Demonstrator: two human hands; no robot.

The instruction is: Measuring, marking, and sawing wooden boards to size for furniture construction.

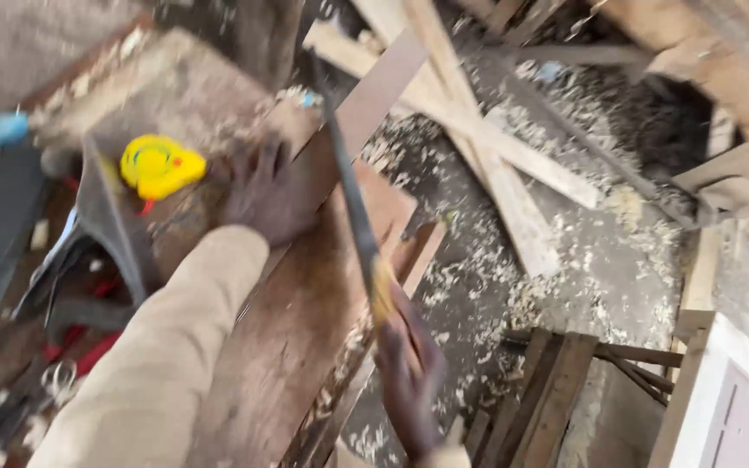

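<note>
Right hand [411,373] is gripping the handsaw [353,204] closed-fisted, blade pointing away along the plank [305,303]. Left hand [263,198] is pressing flat on the plank, fingers spread, gripping nothing. Saw teeth are blurring out.

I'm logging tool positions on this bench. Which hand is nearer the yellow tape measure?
The left. The left hand lies flat on the wooden board, just right of the yellow tape measure. The right hand grips the handsaw handle, farther off toward the bench edge.

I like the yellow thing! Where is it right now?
In the head view, the yellow tape measure lies at the upper left on the dusty workbench, just left of the left hand, which presses on the wooden board.
</note>
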